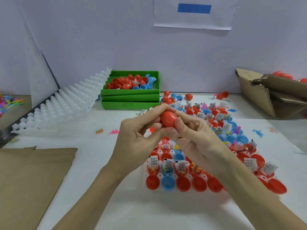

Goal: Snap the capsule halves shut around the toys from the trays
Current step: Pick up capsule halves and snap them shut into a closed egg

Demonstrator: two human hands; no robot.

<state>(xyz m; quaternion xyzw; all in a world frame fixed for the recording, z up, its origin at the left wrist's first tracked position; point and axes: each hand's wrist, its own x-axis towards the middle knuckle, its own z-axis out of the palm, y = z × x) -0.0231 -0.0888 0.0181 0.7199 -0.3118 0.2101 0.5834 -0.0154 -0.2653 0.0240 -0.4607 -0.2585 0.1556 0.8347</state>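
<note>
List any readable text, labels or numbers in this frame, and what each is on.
None can be read.
White paper sheet on the wall: print cut off at the top edge, only a plain blue bar.
White slips in the open capsule halves: dark print, too small and blurred.

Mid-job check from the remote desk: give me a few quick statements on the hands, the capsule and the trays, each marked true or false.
1. Both hands hold one red capsule above the tray. True.
2. The held capsule is blue. False: it is red.
3. The green bins are stacked at the back, with loose capsule halves in the top one. True.
4. The left hand rests flat on the table. False: its fingers grip the capsule along with the right hand.
</note>
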